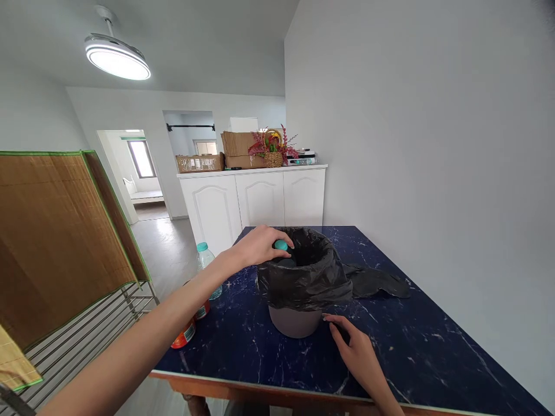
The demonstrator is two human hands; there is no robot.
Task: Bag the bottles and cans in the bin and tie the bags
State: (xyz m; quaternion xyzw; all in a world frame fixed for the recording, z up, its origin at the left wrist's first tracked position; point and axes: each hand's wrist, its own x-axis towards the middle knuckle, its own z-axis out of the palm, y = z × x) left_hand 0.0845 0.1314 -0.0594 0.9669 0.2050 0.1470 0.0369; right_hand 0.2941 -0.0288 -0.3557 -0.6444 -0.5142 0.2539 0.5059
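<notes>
A grey trash can (296,322) lined with a black plastic bag (306,286) stands on the dark blue marbled table. Over its left rim, my left hand (265,245) grips a bottle by its teal cap (281,245); the bottle's body is mostly hidden down in the bag's mouth. Low at the can's right side is my right hand (356,349), its index fingertip at the can's wall and its thumb apart, with nothing visible in it. Beyond my left forearm are a clear plastic bottle (203,257) with a teal cap and red cans (184,336), partly covered by the arm.
A loose flap of the black bag trails right across the table (433,341). A white wall (433,144) borders the table's right side. Behind stands a white cabinet (260,199) bearing cardboard boxes (200,163) and a flower basket (273,159). Left is a metal rack (87,335) with bamboo mats (52,231).
</notes>
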